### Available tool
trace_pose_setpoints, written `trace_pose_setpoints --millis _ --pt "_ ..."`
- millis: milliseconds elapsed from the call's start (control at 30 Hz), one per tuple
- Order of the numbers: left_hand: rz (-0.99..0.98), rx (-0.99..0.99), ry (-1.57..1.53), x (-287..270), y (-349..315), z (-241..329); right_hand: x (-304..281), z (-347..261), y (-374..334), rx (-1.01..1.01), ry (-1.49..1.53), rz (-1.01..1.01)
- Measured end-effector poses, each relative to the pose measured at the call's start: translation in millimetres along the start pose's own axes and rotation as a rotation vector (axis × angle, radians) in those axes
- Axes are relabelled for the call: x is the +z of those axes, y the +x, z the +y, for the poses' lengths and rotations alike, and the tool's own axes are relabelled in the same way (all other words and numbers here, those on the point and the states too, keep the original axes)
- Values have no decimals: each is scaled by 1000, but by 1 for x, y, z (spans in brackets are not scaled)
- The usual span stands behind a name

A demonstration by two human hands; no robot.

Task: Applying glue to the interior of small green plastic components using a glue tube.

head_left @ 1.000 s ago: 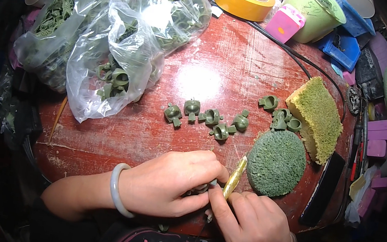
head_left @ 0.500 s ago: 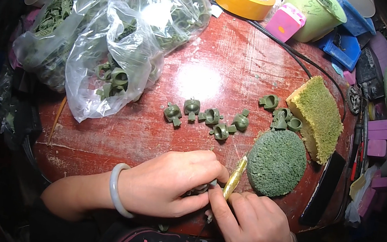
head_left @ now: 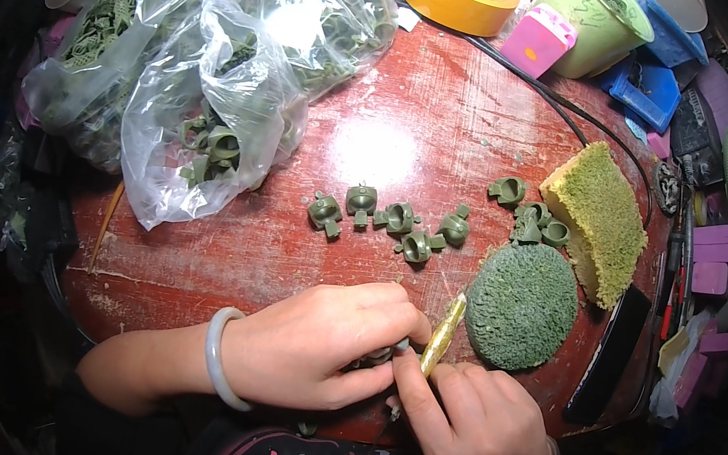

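Observation:
My left hand (head_left: 318, 343), with a pale bangle (head_left: 222, 357) at the wrist, is closed around a small dark piece almost wholly hidden by the fingers; a little grey-green shows near the fingertips. In my right hand (head_left: 476, 423) is a slim gold-coloured pen-shaped tool (head_left: 443, 334), tilted up and to the right. The fingertips of both hands meet above the table's near edge. Beyond them lie several dark green ring-like wax pieces (head_left: 398, 219). A round green scouring sponge (head_left: 522, 308) sits just past my right hand.
Clear plastic bags (head_left: 219, 65) holding green pieces cover the far left. More green pieces (head_left: 534, 225) lie by a yellow-green sponge block (head_left: 598, 225). Orange tape (head_left: 456, 20), a pink box (head_left: 538, 42), a green bucket (head_left: 598, 46) and black cables (head_left: 579, 109) stand at the back.

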State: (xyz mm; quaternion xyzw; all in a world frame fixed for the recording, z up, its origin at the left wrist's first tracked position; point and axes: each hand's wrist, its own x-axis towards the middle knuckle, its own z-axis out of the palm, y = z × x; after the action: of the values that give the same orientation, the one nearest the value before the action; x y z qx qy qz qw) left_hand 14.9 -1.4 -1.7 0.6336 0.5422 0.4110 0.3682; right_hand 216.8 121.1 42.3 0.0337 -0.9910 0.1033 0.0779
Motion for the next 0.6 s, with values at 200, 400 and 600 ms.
trace_pose_setpoints --millis 200,400,600 --pt "3 4 4 0 0 0 0 0 0 2 6 -3" --pt "11 9 3 1 0 0 1 1 -1 0 2 2" --pt "7 8 8 0 0 0 1 0 -1 -2 0 8"
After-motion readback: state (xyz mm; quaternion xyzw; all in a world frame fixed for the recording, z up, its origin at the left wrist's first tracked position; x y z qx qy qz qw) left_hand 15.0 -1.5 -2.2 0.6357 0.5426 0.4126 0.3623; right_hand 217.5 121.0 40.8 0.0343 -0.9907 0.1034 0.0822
